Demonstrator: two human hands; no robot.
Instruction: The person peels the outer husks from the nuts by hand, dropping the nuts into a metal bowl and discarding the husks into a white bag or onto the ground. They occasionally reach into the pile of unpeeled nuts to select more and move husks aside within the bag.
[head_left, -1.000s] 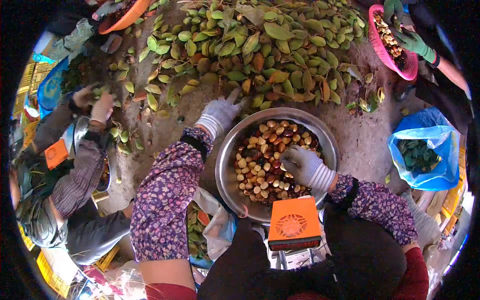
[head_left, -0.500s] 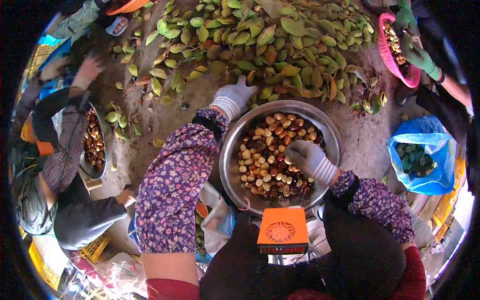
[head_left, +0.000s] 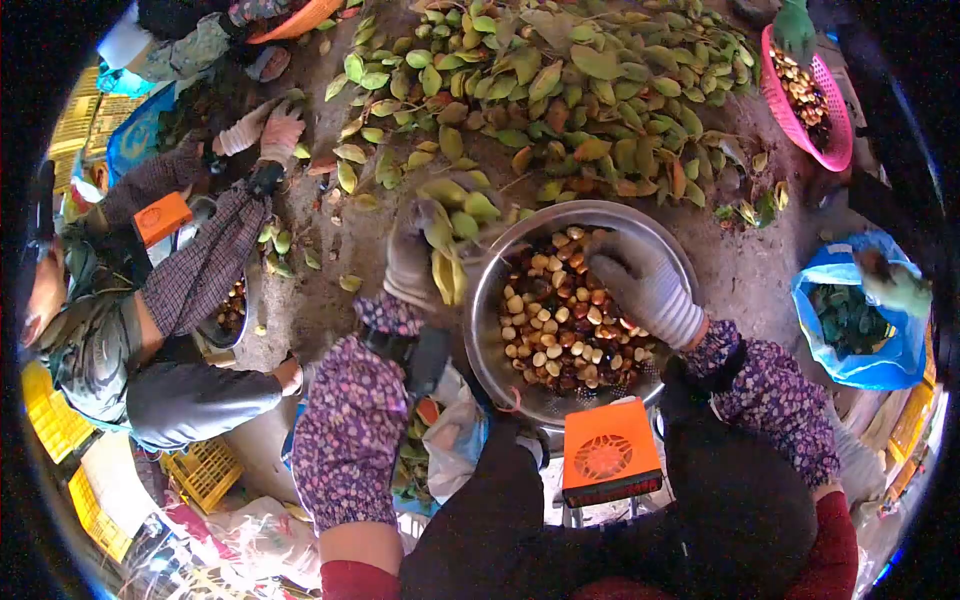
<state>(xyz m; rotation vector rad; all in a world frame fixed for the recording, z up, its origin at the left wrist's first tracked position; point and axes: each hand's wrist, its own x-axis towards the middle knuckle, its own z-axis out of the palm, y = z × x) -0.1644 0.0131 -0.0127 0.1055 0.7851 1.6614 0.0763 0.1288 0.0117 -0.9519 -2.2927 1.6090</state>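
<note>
Green, leafy-looking pods are gripped in my gloved left hand, just left of the metal bowl; the hand is somewhat blurred. Inside the bowl lie pale and brown nut-like pieces. Over the bowl's upper right part is my gloved right hand, palm down above the pieces; its fingertips are blurred and partly hidden, and whether they hold anything is unclear. Beyond the bowl spreads a large heap of green and brown pods.
A co-worker's gloved hands are at the left, beside another bowl. At the right are a pink basket, a blue bag and other green-gloved hands. An orange box sits near my lap; an open bag hangs left of it.
My left hand has come back from the heap's edge with pods in it. My right hand has shifted slightly up within the bowl. The view has shifted, and the left co-worker's hands have moved toward the heap.
</note>
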